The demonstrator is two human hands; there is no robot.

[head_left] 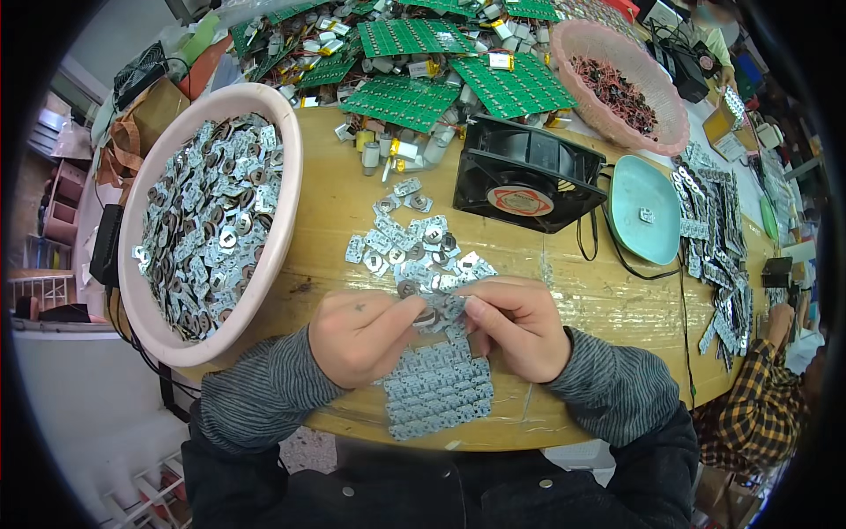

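Both my hands meet over the wooden table, fingers pinched. My left hand [359, 337] and my right hand [520, 328] grip opposite ends of a short strip of small circuit boards [447, 307]; fingertips hide part of it. Just below them lies a sheet of joined pale circuit boards [438, 392], flat on the table near its front edge. Beyond my fingers spreads a loose pile of small separate boards [407, 236], some bearing round dark parts.
On the left stands a big pink basin [289, 212] full of small boards. A black fan [527, 172] and a turquoise tray [627, 240] stand beyond my right hand. Green circuit panels [401, 101], a pink basket [674, 132] and stacked board strips [718, 247] lie farther out. A co-worker's checked sleeve [749, 414] shows at right.
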